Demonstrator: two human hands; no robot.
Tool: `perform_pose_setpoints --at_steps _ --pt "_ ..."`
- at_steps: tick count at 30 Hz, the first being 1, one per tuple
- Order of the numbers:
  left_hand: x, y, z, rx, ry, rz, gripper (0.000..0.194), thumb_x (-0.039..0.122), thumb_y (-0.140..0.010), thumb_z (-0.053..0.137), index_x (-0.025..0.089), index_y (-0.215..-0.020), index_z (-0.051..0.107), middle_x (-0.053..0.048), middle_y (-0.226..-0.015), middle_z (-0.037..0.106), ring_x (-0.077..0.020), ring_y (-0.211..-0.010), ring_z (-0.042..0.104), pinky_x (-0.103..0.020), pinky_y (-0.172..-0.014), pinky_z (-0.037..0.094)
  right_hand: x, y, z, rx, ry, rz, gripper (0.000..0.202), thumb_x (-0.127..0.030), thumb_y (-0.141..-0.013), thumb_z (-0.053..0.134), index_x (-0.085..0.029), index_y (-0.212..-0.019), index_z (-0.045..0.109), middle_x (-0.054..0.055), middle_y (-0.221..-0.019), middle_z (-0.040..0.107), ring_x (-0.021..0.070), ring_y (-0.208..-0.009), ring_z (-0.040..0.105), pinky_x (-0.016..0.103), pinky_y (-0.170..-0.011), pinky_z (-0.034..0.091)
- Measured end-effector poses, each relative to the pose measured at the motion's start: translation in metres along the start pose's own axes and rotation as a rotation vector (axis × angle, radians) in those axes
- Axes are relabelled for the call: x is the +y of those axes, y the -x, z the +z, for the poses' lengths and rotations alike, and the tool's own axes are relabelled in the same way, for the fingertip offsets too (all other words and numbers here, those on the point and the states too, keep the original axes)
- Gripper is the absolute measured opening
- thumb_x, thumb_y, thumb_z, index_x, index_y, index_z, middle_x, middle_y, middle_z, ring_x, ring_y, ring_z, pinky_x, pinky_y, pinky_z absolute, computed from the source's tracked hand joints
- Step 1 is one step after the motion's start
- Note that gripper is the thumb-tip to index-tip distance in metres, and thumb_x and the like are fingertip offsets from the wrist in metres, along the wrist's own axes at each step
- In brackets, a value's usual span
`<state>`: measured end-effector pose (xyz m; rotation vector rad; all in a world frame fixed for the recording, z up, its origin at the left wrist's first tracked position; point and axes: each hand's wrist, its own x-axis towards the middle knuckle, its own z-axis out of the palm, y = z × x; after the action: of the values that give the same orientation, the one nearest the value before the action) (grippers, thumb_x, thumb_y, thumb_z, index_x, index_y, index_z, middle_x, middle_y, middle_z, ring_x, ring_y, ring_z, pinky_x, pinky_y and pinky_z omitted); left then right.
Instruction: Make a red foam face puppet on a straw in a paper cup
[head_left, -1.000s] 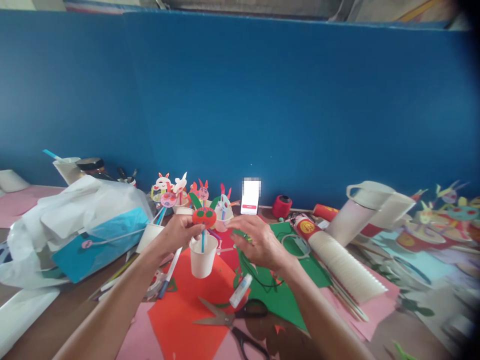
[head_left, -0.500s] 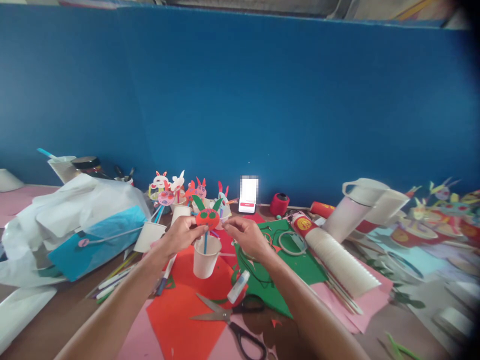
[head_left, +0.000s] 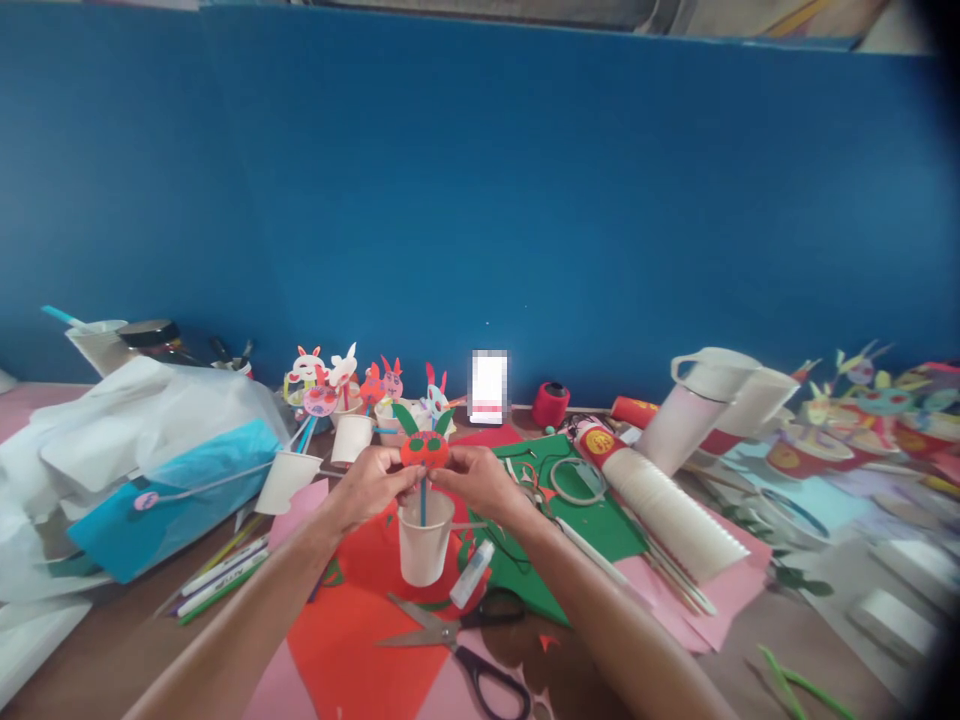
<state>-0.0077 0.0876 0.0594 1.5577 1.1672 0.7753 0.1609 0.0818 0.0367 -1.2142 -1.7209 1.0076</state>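
Note:
A round red paper face [head_left: 424,451] with green eyes and two long green ears is fixed to a blue stick [head_left: 423,503]. The stick's lower end goes down into a white paper cup [head_left: 423,548]. My left hand [head_left: 373,487] pinches the face's lower left edge. On the opposite side, my right hand [head_left: 481,486] has its thumb and fingers closed on the lower right edge. Close in front lie black-handled scissors [head_left: 442,634], spread apart, and a small white glue tube [head_left: 472,575]. Red paper [head_left: 360,640] lies beneath them.
Finished paper faces [head_left: 343,365] on sticks stand in cups behind my hands. A phone [head_left: 488,390] leans on the blue wall. Green paper [head_left: 555,590], stacked cups [head_left: 667,510] and a white jug [head_left: 694,410] are to the right; a plastic bag [head_left: 142,430] lies left.
My right hand has moved left and now grips the paper face, from which it was apart before. The face and cup sit slightly lower and further right in view.

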Motion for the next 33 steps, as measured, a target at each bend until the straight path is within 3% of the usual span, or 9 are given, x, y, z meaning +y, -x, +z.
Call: perform_pose_setpoints --at_steps 11,18,25,33 --pt "0.000 -0.001 -0.002 -0.125 0.131 -0.016 0.020 0.027 -0.067 0.061 0.010 -0.076 0.065 -0.001 -0.060 0.059 -0.0110 -0.054 0.052 -0.024 -0.055 0.043 0.006 -0.002 -0.002 0.043 0.073 -0.017 0.016 -0.028 -0.069 0.057 -0.013 -0.068 0.063 -0.004 -0.055 0.050 0.0063 -0.049 0.036 0.018 -0.045 0.027" --pt "0.000 -0.002 0.002 -0.068 0.062 -0.025 0.017 0.024 -0.067 0.057 0.010 -0.073 0.064 0.000 -0.055 0.057 -0.0101 -0.049 0.050 -0.023 -0.052 0.040 0.004 -0.003 -0.003 0.006 0.047 0.006 0.016 -0.028 -0.069 0.056 -0.014 -0.066 0.064 -0.004 -0.056 0.052 0.0084 -0.052 0.042 0.019 -0.049 0.030" --pt "-0.003 -0.002 0.009 -0.031 0.043 0.008 0.018 0.024 -0.068 0.055 0.010 -0.074 0.064 0.002 -0.054 0.054 -0.0101 -0.050 0.049 -0.023 -0.052 0.041 0.003 -0.002 -0.008 0.007 0.069 0.072 0.028 -0.038 -0.070 0.057 -0.012 -0.065 0.065 -0.004 -0.051 0.049 0.0083 -0.051 0.042 0.019 -0.047 0.028" --pt "-0.008 -0.003 0.014 0.040 0.015 0.025 0.018 0.029 -0.067 0.056 0.012 -0.066 0.060 0.000 -0.055 0.057 -0.0128 -0.051 0.054 -0.025 -0.053 0.044 0.008 -0.006 -0.006 0.020 0.060 0.043 0.020 -0.033 -0.069 0.060 -0.013 -0.065 0.065 -0.003 -0.054 0.054 0.0099 -0.055 0.046 0.018 -0.048 0.031"
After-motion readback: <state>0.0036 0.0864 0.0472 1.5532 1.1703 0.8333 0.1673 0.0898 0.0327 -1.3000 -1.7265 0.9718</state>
